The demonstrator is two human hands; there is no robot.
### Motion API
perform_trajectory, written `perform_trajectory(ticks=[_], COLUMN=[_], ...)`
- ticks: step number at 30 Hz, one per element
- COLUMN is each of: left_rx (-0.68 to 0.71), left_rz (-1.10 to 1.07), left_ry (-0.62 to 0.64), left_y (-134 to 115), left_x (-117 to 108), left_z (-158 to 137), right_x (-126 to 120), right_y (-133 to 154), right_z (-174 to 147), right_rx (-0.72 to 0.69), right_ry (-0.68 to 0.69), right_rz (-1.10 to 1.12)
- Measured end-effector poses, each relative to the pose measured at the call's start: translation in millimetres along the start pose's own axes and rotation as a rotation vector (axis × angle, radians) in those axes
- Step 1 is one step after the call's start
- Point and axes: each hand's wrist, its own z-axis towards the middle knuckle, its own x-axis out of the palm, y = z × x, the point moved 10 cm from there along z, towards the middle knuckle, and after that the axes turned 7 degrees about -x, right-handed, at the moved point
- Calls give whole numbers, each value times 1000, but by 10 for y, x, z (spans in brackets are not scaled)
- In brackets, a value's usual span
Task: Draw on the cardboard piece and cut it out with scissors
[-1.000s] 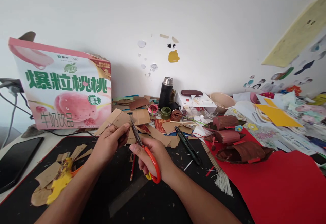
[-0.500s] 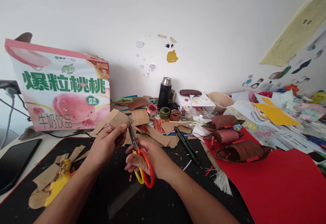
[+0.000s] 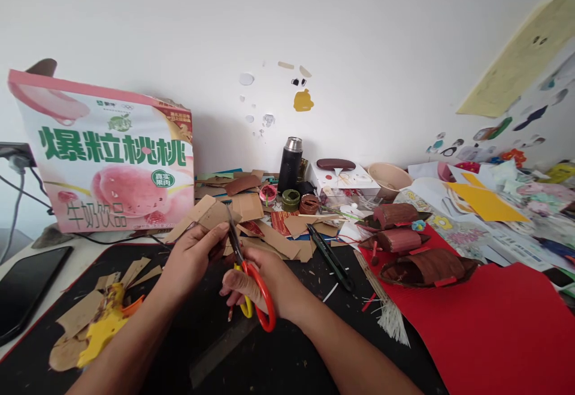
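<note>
My left hand (image 3: 195, 254) pinches a piece of brown cardboard (image 3: 211, 215) between thumb and fingers, above the black mat. In my right hand (image 3: 265, 281) is a pair of scissors (image 3: 260, 299) with one red and one yellow handle loop. Their blades point up and away from me and lie at the right edge of the cardboard, close to my left thumb. Whether the blades are cutting into it I cannot tell. Behind both hands lie loose cardboard scraps (image 3: 278, 244). Beside them rests a dark green utility knife (image 3: 330, 257).
At left, a yellow glue gun (image 3: 105, 323) lies on cardboard pieces near a phone (image 3: 31, 287). A big drink carton (image 3: 112, 155) stands behind. Paint jars (image 3: 291, 199) and a black thermos (image 3: 291, 164) stand at the back. Brown model boats (image 3: 426, 266) sit on red paper (image 3: 503, 323).
My left hand and the cardboard have shifted slightly to the right. The scissors' handles have come closer together, with the yellow loop now partly behind the red one.
</note>
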Motion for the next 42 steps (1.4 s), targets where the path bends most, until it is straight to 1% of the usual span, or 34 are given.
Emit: perform_trajectory(ticks=[3,6,11,16,20,24,26,32,37,42], left_rx=[-10,-12,-9,-1,-26,-107,-120,-86,-99,-95], left_rz=[-94,-162,-85,10,-26,-83,-112,-150,-154,-142], left_ry=[-22,-37,0,36,69,112,108,24,22,49], left_y=[70,122,112,81,125,241,276,335,404,424], left_x=[7,22,57,84,147,218,222,152,150,186], left_z=[31,46,7,-25,-67,-111,-104,-9,21,47], right_x=[-28,-63,-76,-98,-114,-113,-113,-160,-160,-155], right_y=[-62,-50,18,10,15,8,-7,-45,-71,-111], right_z=[26,41,32,28,17,6,4,1,23,36], right_rx=[-4,-39,-90,-44,-13,-5,1,-8,-63,-30], right_ry=[-34,-58,-65,-101,-133,-148,-155,-213,-215,-222], right_rz=[-6,-9,-1,-12,-1,15,14,-16,2,5])
